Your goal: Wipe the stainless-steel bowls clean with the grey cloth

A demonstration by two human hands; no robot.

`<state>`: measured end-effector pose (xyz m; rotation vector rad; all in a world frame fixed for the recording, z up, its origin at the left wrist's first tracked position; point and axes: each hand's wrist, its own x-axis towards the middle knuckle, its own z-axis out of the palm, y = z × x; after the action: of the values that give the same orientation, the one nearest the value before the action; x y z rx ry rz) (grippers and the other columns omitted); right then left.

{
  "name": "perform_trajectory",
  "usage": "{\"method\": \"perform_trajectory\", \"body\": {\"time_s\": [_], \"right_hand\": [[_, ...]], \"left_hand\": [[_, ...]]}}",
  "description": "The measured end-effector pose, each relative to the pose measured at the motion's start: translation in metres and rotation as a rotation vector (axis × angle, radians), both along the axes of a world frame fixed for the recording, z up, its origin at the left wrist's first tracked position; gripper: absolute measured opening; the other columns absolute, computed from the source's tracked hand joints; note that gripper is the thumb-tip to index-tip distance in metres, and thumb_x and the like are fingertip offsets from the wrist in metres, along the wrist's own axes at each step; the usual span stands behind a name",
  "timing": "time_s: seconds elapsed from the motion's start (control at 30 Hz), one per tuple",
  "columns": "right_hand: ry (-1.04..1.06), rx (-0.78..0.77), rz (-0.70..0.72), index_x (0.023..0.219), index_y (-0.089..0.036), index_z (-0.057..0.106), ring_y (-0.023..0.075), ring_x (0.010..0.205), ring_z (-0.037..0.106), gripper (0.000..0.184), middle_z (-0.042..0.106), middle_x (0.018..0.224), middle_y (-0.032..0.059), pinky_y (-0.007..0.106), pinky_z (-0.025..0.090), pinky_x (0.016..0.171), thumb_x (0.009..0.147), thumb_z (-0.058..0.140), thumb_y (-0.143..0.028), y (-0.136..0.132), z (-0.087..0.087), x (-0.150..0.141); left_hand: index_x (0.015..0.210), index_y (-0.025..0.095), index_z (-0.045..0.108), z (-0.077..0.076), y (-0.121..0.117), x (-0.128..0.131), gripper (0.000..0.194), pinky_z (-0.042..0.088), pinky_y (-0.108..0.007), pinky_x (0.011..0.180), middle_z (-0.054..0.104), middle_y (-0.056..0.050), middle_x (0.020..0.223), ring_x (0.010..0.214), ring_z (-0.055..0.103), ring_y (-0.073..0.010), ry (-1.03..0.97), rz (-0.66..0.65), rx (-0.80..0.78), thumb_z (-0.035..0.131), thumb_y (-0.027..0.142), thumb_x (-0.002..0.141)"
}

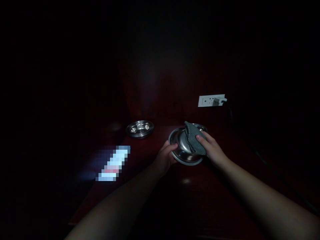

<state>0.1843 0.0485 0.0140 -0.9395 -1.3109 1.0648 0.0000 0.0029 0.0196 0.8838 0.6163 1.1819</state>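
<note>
A shiny metal bowl (pixel 180 146) is held up over the dark red table, its inside turned toward me. My left hand (pixel 165 157) grips its left rim, with the thumb over the edge and the fingers underneath. In my right hand (pixel 211 148) is a grey-green cloth (pixel 193 135), pressed against the right part of the bowl. The cloth covers that side of the bowl. Just behind, a further metal rim (pixel 202 126) shows, mostly hidden by the cloth and hand.
A small stack of metal bowls (pixel 140 129) stands at the back left of the table (pixel 150 150). Left of my forearm lies a bright, pixelated rectangular thing (pixel 113 165). A white wall socket (pixel 207 100) holds a plug (pixel 220 100), with a dark cable trailing down the right. The surroundings are very dark.
</note>
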Motion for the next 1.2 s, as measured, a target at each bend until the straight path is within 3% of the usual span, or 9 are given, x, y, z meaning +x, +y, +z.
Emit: {"method": "perform_trajectory", "body": {"time_s": [0.23, 0.5, 0.83, 1.0, 1.2], "right_hand": [[-0.039, 0.002, 0.019, 0.103, -0.021, 0.063, 0.0192, 0.080, 0.063, 0.041, 0.069, 0.092, 0.0030, 0.031, 0.048, 0.072, 0.075, 0.066, -0.051, 0.001, -0.003, 0.004], [-0.012, -0.017, 0.021, 0.103, -0.022, 0.062, 0.0191, 0.079, 0.064, 0.043, 0.069, 0.091, 0.0026, 0.031, 0.050, 0.071, 0.072, 0.068, -0.051, -0.002, 0.000, 0.001], [-0.032, -0.002, 0.028, 0.101, -0.022, 0.063, 0.0170, 0.074, 0.062, 0.040, 0.067, 0.085, 0.0009, 0.028, 0.049, 0.067, 0.072, 0.069, -0.048, -0.002, 0.000, 0.004], [-0.008, -0.012, 0.016, 0.100, -0.022, 0.064, 0.0180, 0.075, 0.063, 0.038, 0.069, 0.086, 0.0012, 0.029, 0.049, 0.068, 0.073, 0.068, -0.048, 0.000, -0.002, 0.003], [0.068, -0.009, -0.106, 0.094, -0.022, 0.063, 0.0201, 0.077, 0.066, 0.037, 0.071, 0.085, 0.0015, 0.031, 0.051, 0.072, 0.074, 0.064, -0.053, 0.000, 0.002, 0.000]], "left_hand": [[0.124, 0.020, 0.050, 0.000, 0.003, 0.000, 0.048, 0.054, -0.039, 0.074, 0.063, -0.012, 0.117, 0.095, 0.065, -0.0258, -0.041, -0.007, -0.009, 0.058, 0.031, 0.078], [0.127, 0.016, 0.054, 0.007, 0.002, 0.002, 0.054, 0.050, -0.040, 0.084, 0.064, -0.014, 0.118, 0.107, 0.061, -0.0276, -0.094, -0.119, -0.075, 0.037, 0.051, 0.089], [0.128, 0.015, 0.050, 0.006, 0.003, 0.000, 0.047, 0.052, -0.034, 0.075, 0.067, -0.013, 0.111, 0.094, 0.066, -0.0247, -0.064, -0.063, -0.102, 0.048, 0.036, 0.086], [0.120, 0.012, 0.056, 0.008, 0.003, 0.000, 0.043, 0.051, -0.037, 0.084, 0.068, -0.013, 0.108, 0.097, 0.065, -0.0246, -0.092, -0.086, -0.136, 0.045, 0.037, 0.087], [0.109, 0.011, 0.058, 0.010, -0.001, 0.000, 0.038, 0.048, -0.040, 0.090, 0.066, -0.015, 0.107, 0.101, 0.063, -0.0251, -0.206, -0.070, -0.098, 0.046, 0.038, 0.086]]}}
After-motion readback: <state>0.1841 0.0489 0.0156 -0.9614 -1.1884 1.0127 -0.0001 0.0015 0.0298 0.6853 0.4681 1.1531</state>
